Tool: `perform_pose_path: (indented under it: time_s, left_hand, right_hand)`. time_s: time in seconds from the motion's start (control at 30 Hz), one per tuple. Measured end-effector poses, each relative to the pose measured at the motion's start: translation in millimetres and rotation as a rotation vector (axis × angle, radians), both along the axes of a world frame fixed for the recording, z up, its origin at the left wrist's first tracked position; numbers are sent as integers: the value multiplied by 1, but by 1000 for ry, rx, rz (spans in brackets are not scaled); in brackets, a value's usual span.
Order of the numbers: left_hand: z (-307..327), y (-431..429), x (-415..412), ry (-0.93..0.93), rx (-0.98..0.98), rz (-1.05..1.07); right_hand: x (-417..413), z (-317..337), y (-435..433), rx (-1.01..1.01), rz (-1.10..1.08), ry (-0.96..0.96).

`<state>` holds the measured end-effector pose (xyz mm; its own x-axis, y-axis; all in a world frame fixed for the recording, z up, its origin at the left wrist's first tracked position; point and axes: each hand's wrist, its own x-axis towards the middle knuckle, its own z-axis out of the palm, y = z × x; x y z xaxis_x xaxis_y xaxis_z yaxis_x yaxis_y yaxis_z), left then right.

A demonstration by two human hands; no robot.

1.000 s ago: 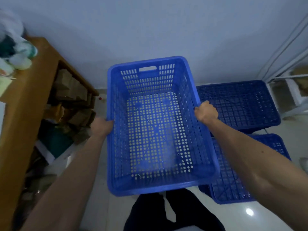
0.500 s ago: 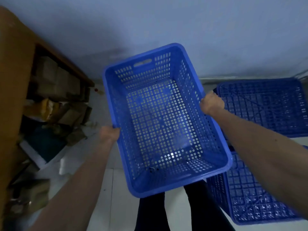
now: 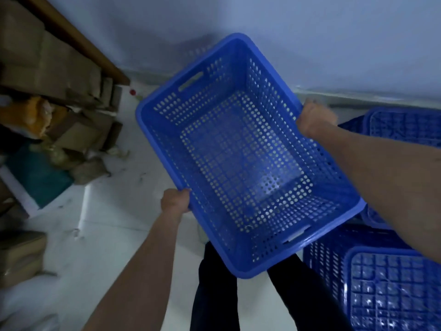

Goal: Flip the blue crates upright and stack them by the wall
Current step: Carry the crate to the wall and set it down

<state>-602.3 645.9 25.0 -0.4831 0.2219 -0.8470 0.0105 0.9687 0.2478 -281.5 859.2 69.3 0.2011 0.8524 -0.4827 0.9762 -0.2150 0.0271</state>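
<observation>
I hold an upright blue perforated crate (image 3: 243, 154) in the air, open side up, turned at an angle with its far end toward the wall. My left hand (image 3: 175, 203) grips its left long rim. My right hand (image 3: 313, 119) grips the right long rim. Two more blue crates lie upside down on the floor at the right: one at the far right (image 3: 405, 127) by the wall, one at the near right (image 3: 386, 290) beside my legs.
A wooden shelf unit (image 3: 95, 56) stuffed with cardboard boxes (image 3: 55, 68) and bags fills the left side. The pale wall (image 3: 310, 32) runs across the back. White floor tiles (image 3: 107, 235) lie between the shelf and my dark trouser legs (image 3: 214, 295).
The crate has swung to the left and rotated, its far end now angled toward the corner. The view has turned left and down, so the upturned crates have slid toward the right edge.
</observation>
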Motion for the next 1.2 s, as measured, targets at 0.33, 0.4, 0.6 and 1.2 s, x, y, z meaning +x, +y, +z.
perform_pose_path:
  time_s: [0.33,0.4,0.6,1.2]
  left_hand:
    - [-59,-15,71,-141,24,348]
    - [-63,-15,90,-183,48,428]
    - [-64,-3,136,-258,67,582]
    - [-107,36,193,-368,320,799]
  right_hand:
    - [-19,-62,67,61,126,36]
    - [-20,-69,77,64,166,4]
    - [-25,-79,109,74,270,-19]
    - [-36,-129,194,2,380,172]
